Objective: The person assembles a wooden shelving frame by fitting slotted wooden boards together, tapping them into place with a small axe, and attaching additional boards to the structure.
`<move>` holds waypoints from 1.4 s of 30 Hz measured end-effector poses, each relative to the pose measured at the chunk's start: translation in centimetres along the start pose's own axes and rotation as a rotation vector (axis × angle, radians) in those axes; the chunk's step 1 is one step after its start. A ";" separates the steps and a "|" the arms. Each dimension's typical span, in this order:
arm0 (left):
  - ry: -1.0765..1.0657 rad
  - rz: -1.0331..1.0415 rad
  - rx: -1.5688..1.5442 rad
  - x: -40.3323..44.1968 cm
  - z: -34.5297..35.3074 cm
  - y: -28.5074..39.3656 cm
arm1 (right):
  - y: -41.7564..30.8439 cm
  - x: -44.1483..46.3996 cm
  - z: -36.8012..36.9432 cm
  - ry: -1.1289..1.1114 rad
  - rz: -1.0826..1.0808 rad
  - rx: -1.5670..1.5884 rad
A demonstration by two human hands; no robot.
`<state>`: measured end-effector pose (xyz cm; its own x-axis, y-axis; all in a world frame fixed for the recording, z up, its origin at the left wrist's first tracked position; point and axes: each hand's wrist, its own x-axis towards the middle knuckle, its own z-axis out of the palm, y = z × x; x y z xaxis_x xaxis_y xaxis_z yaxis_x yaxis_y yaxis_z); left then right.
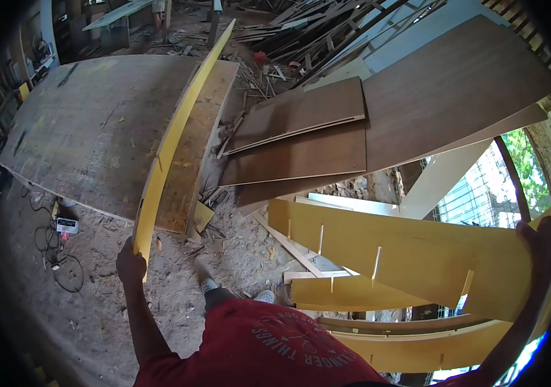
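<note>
My left hand [132, 261] is closed around the near end of a long, narrow yellow board [163, 158]. The board is tilted on edge and reaches away over the worktable [88, 129]. On the far right, my right hand [543, 240] grips the upper edge of a wide yellow panel [378, 248] with narrow slots cut in it. Its fingers are partly hidden behind the edge. Below that panel are another slotted yellow board [353, 295] and a lower yellow board [430, 348], both apart from my hands.
Brown plywood sheets [443, 84] lean at the right, with smaller brown panels [301, 155] before them. Scrap wood [327, 32] is piled at the back. A small power box [67, 225] and a looped cable [68, 274] lie on the dusty floor [179, 309] at left.
</note>
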<state>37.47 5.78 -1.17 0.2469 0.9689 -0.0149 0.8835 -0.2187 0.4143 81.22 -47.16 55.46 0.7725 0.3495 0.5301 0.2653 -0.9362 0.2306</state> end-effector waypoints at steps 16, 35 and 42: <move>-0.159 -0.030 -0.101 2.2 -1.1 -2.5 | 0.3 -9.3 -15.1 -0.090 0.182 -0.143; -0.200 0.000 -0.141 1.6 -2.4 -2.9 | -3.4 -14.6 -18.7 -0.001 0.227 -0.189; -0.287 0.070 -0.242 3.0 -1.1 -5.3 | -1.4 -24.4 -20.1 0.291 0.412 -0.218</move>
<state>33.09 9.95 -2.43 0.4350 0.8733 -0.2194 0.7493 -0.2160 0.6260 50.41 -53.64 58.63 0.5878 -0.0196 0.8087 -0.1755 -0.9790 0.1038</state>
